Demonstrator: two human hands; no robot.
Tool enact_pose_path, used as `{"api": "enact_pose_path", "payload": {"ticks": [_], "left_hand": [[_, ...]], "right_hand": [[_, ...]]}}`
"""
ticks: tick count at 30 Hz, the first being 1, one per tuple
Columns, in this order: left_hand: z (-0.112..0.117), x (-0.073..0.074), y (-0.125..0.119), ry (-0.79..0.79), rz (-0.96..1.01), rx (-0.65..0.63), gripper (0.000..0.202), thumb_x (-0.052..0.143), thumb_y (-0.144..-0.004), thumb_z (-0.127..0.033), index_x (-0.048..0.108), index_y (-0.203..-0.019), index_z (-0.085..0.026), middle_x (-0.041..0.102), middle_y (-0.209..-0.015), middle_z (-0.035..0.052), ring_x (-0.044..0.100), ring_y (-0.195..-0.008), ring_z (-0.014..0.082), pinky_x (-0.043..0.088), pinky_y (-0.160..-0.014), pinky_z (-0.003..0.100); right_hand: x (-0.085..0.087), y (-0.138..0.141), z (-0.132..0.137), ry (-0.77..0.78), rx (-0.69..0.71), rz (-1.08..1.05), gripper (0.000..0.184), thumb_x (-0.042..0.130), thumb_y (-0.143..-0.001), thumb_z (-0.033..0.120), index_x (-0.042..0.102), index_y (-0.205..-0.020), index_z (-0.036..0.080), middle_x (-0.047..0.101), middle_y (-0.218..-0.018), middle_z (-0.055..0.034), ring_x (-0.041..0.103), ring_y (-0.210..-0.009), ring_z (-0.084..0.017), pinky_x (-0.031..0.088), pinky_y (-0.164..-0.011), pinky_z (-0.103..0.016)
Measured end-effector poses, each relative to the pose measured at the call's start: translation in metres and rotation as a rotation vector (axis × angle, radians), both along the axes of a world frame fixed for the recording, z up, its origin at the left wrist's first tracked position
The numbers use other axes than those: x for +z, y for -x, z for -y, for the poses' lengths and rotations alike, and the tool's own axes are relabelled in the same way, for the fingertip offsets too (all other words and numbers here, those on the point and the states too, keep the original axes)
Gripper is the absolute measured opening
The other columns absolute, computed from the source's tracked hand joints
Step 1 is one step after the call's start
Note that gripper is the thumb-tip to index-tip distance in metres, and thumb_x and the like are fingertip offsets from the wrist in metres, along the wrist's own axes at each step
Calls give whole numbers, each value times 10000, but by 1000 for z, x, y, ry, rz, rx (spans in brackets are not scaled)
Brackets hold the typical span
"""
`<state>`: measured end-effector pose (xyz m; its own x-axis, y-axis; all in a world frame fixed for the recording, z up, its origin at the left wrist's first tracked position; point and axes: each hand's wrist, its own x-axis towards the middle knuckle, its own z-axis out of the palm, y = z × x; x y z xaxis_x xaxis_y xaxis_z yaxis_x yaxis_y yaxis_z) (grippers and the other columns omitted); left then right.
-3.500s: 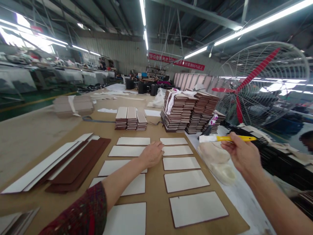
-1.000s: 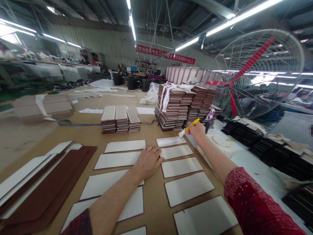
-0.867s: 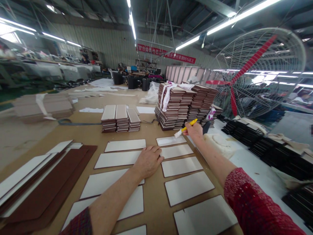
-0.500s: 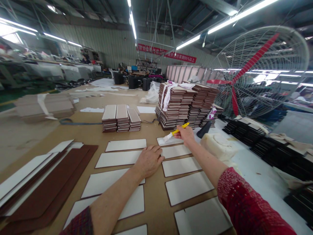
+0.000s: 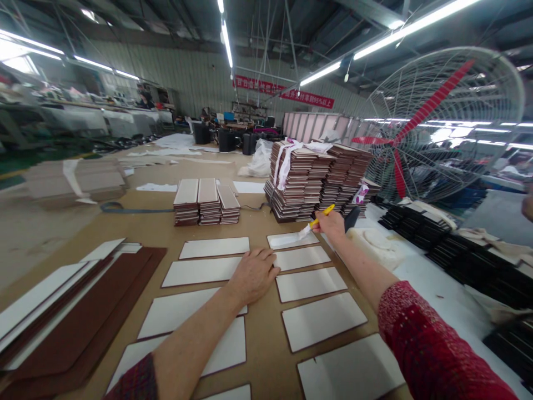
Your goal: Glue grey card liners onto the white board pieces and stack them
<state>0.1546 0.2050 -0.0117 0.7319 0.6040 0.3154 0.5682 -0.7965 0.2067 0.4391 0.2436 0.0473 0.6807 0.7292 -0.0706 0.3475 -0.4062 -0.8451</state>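
White rectangular panels with brown edges lie in two columns on a cardboard sheet [image 5: 266, 355]. My left hand [image 5: 252, 275] rests flat, fingers spread, on the second panel [image 5: 200, 271] of the left column. My right hand [image 5: 331, 223] is stretched far forward and grips a yellow-handled brush [image 5: 317, 220]. The brush's white bristles touch the farthest panel [image 5: 291, 239] of the right column.
Tall stacks of brown-edged panels [image 5: 316, 178] stand behind the rows, a lower stack [image 5: 206, 201] to their left. Long brown and white strips [image 5: 70, 311] lie at the left. A whitish glue mass [image 5: 375, 244] and black pieces [image 5: 420, 222] sit right. A big fan [image 5: 441, 122] stands behind.
My right hand swung forward from near my body to the farthest right panel, swept the brush leftwards across it, then came back to its right end. My left hand stayed in place.
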Motion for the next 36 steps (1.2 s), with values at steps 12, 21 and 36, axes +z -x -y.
{"api": "enact_pose_path", "payload": {"ticks": [12, 21, 36], "left_hand": [[0, 0, 1, -2, -6, 0, 301, 424, -1005, -377, 624, -1159, -212, 627, -1301, 61, 541, -1179, 257, 410, -1022, 427], [1, -1, 1, -12, -26, 9, 323, 411, -1009, -379, 598, -1216, -215, 611, -1326, 69, 524, -1201, 254, 405, -1016, 427], [44, 27, 12, -32, -198, -118, 259, 430, -971, -264, 657, -1081, -207, 646, -1178, 97, 596, -1083, 236, 440, -960, 384]], "right_hand": [[14, -18, 4, 59, -49, 188, 282, 593, -964, 392, 631, -1094, 145, 664, -1032, -62, 656, -852, -170, 565, -766, -361], [26, -3, 28, -160, -81, 23, 268, 582, -973, 390, 630, -1058, 140, 665, -926, -34, 645, -728, -133, 566, -664, -300], [18, 59, 90, -288, 102, -476, 180, 610, -965, 301, 627, -987, 123, 647, -808, 5, 621, -614, -97, 552, -560, -236]]}}
